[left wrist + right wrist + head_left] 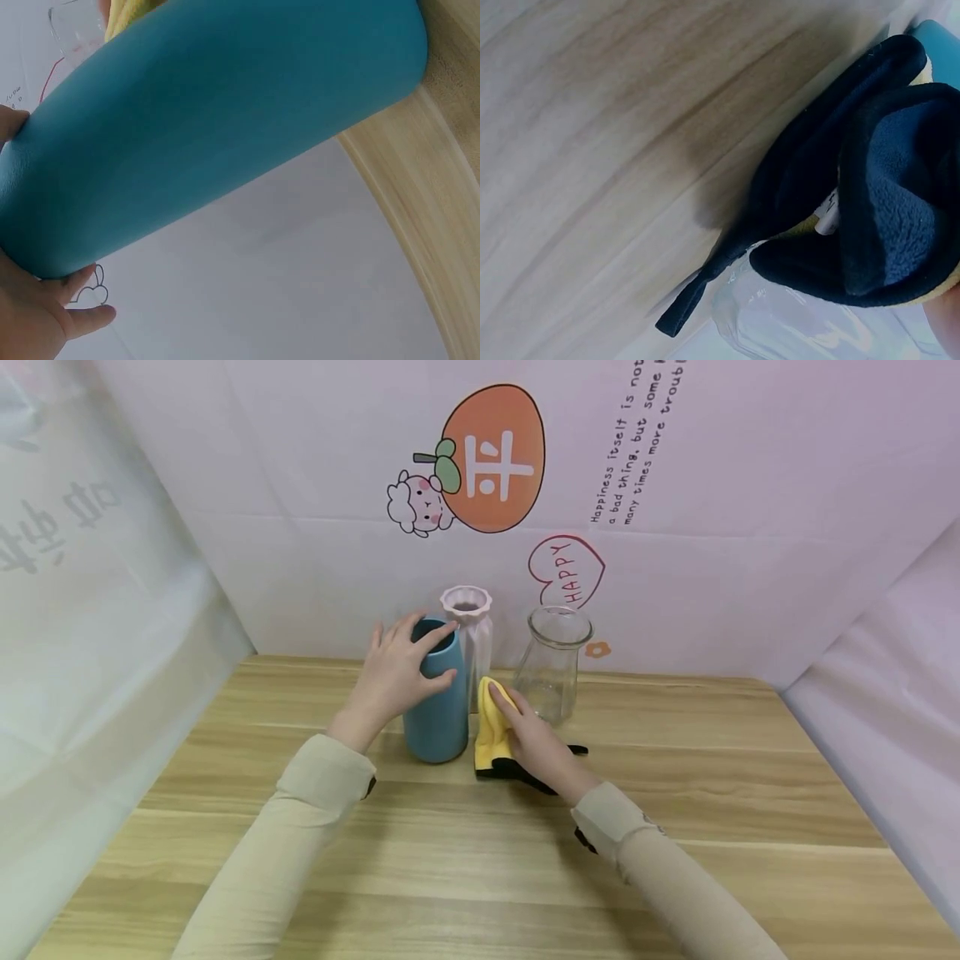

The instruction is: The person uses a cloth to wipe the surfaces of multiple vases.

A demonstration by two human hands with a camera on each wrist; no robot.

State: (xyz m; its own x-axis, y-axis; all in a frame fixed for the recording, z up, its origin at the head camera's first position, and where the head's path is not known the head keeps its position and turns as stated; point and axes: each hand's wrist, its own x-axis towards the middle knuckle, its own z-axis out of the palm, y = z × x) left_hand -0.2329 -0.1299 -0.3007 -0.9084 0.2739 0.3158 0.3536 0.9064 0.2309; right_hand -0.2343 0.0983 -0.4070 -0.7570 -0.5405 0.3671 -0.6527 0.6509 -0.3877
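Observation:
A tall blue vase (pixel 437 710) stands on the wooden table, and my left hand (pixel 396 670) holds it around the top, with fingers and thumb at the rim. In the left wrist view the vase's smooth side (pixel 225 127) fills much of the picture. My right hand (pixel 538 739) grips a bunched yellow cloth (pixel 491 731) with dark edging, just right of the vase. The right wrist view shows the cloth's dark blue fuzzy face (pixel 900 202), a small white tag and a black hanging loop (pixel 682 307).
Behind the blue vase is a pale pink vase (pixel 480 643) with a scalloped rim. A clear glass vase (pixel 555 672) stands behind the right hand. Printed white sheeting (pixel 337 568) rises along the back edge of the wooden table (pixel 420 877) and hangs at both sides.

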